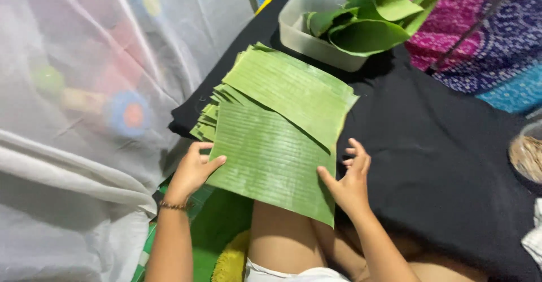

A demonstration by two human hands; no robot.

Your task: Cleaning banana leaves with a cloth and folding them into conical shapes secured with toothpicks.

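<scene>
A stack of cut green banana-leaf sheets [288, 90] lies on a black cloth [446, 146]. The top sheet [271, 158] is pulled toward me, its near edge over my knee. My left hand [192, 172] grips that sheet's left edge, thumb on top. My right hand [350, 180] holds its right edge, thumb on the leaf and fingers spread on the cloth side.
A clear plastic tub [299, 31] with rolled leaves [367, 16] stands behind the stack. White netting [84, 90] hangs at the left. A patterned pink and blue fabric [485, 28] lies at the back right. A round bowl [528, 155] sits at the right edge.
</scene>
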